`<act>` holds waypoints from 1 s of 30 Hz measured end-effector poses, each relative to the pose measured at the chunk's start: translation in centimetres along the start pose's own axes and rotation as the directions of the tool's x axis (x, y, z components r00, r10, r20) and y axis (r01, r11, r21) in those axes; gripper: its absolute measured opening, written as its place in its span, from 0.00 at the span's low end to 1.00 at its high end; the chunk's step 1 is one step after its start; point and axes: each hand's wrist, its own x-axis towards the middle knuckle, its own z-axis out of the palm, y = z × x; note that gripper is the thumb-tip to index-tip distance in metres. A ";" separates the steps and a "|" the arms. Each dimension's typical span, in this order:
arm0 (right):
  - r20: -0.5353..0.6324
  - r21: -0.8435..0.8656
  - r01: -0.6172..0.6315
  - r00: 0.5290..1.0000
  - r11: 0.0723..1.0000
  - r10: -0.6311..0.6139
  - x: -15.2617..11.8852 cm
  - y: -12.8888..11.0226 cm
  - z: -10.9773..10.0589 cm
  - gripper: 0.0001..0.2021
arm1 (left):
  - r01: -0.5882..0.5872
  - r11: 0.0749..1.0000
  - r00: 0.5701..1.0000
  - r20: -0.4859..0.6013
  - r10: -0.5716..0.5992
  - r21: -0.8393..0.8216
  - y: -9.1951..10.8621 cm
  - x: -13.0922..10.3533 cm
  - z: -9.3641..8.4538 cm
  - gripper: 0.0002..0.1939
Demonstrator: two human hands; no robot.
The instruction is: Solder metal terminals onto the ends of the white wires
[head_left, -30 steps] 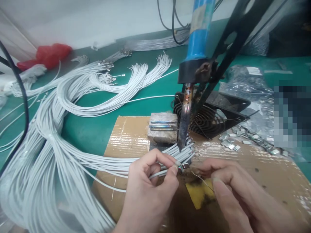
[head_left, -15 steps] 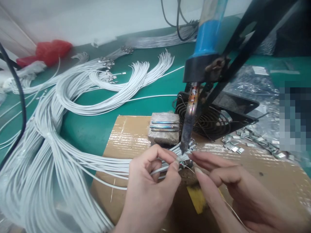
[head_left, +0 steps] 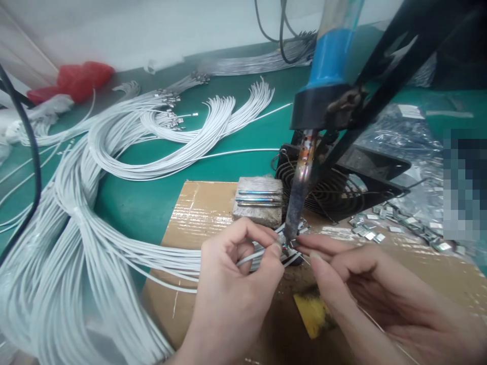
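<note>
My left hand (head_left: 236,284) is closed in a pinch round the end of a white cable (head_left: 247,257), just left of the soldering iron's tip. The soldering iron (head_left: 294,208), with a blue handle, is fixed pointing downward above my fingers. My right hand (head_left: 353,274) is closed on a thin solder wire (head_left: 369,317) that runs back across the palm. Its fingertips are beside the iron's tip, where a small shiny metal piece (head_left: 292,244) shows. Fingers partly hide the joint between cable and metal piece. More white cable ends lie behind my left fingers.
Bundled white cables (head_left: 76,213) cover the left side. A grey block (head_left: 258,210) with metal rods sits on the cardboard (head_left: 205,203). Behind the iron stands a black fan (head_left: 331,187). Small metal connectors (head_left: 367,228) and plastic bags (head_left: 403,142) lie right, a yellow piece (head_left: 310,312) in front.
My right fingertips have come up against the iron's tip area, and the small metal piece now shows there. My left hand keeps its pinch on the cable. The view has shifted slightly.
</note>
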 end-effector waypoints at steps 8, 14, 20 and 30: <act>-0.038 0.081 -0.063 0.997 0.995 0.066 0.2 -0.7 0.6 0.12 | 0.036 0.997 0.999 0.014 -0.035 -0.070 0.1 0.1 -0.2 0.07; -0.065 0.166 -0.092 0.992 0.982 0.104 0.1 -1.6 1.2 0.11 | -0.002 0.995 1.000 0.017 0.003 -0.099 0.2 0.2 -0.3 0.07; -0.060 0.110 -0.060 0.996 0.992 0.067 0.2 -1.1 0.8 0.12 | -0.005 0.994 1.000 0.023 0.008 -0.106 0.1 0.2 -0.3 0.07; 0.071 -0.002 0.157 0.985 0.988 -0.157 1.1 0.4 -0.1 0.11 | -0.001 0.998 1.000 0.025 0.003 -0.066 -0.2 0.0 -0.5 0.07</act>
